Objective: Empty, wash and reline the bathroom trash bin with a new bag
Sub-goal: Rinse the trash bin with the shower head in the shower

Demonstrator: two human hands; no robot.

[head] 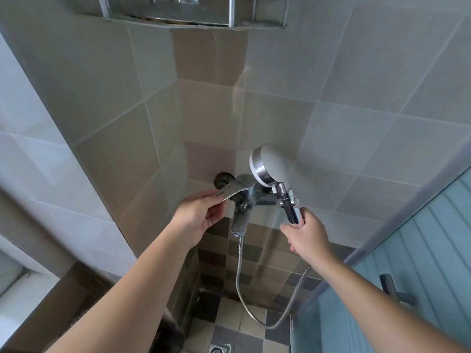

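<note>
In the tiled shower corner, my left hand (201, 212) pinches the flat chrome lever (235, 188) of the wall mixer tap (251, 205). My right hand (307, 231) grips the handle of the hand shower (271, 165), whose round head points up and to the right beside the tap. A metal hose (240, 281) loops from under the tap down toward the floor and back up to the handle. No water shows. The trash bin is not in view.
A chrome wire shelf (193, 14) hangs overhead in the corner. A glass shower door with a metal handle (392, 289) stands close on the right. Below, the checkered floor tiles hold a drain (219, 349). A windowsill ledge (38, 289) runs along the left.
</note>
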